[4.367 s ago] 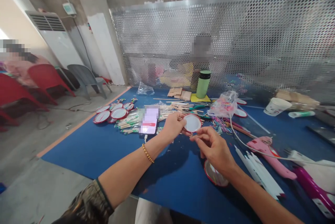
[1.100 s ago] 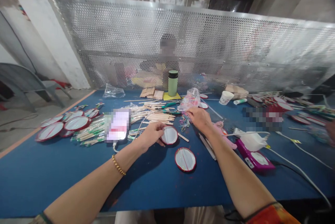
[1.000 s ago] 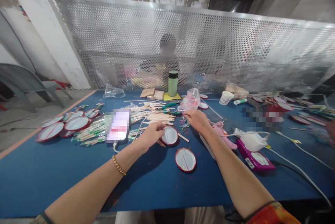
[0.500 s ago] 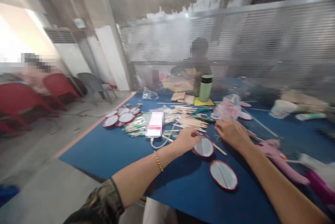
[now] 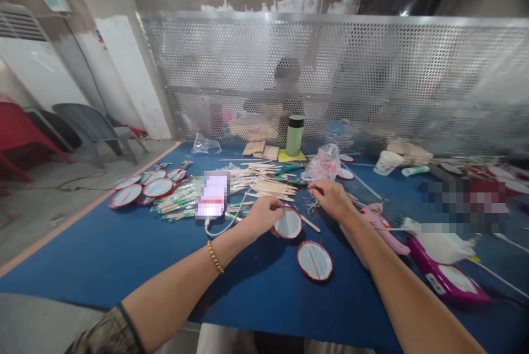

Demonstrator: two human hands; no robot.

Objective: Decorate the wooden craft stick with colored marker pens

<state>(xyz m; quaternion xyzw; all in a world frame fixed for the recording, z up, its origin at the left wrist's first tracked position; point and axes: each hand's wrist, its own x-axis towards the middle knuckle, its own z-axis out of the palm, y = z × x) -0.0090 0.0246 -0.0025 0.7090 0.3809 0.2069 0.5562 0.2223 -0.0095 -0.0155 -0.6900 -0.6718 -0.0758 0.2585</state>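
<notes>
My left hand (image 5: pixel 263 217) pinches the upper left edge of a round white disc (image 5: pixel 289 224) with a red rim, held just over the blue table. A second red-rimmed disc (image 5: pixel 314 261), with a thin red line across it, lies flat nearer to me. My right hand (image 5: pixel 333 199) has its thumb and forefinger closed above a small tangle of thin coloured loops (image 5: pixel 311 204); whatever is between the fingertips is too small to make out. Beside the held disc rests a single flat wooden stick (image 5: pixel 311 223).
Wooden sticks (image 5: pixel 275 183), green-tipped wrapped pieces (image 5: pixel 176 206) and a cabled phone (image 5: pixel 213 195) lie leftward. More discs (image 5: pixel 126 196) are piled far left. Behind are a clear plastic bag (image 5: pixel 324 164) and green bottle (image 5: pixel 295 136); a purple device (image 5: pixel 448 274) lies right.
The view has swung to the right, so the table things appear further left. My left hand still holds the disc; my right hand has drawn back slightly from the plastic bag to the coloured loops.
</notes>
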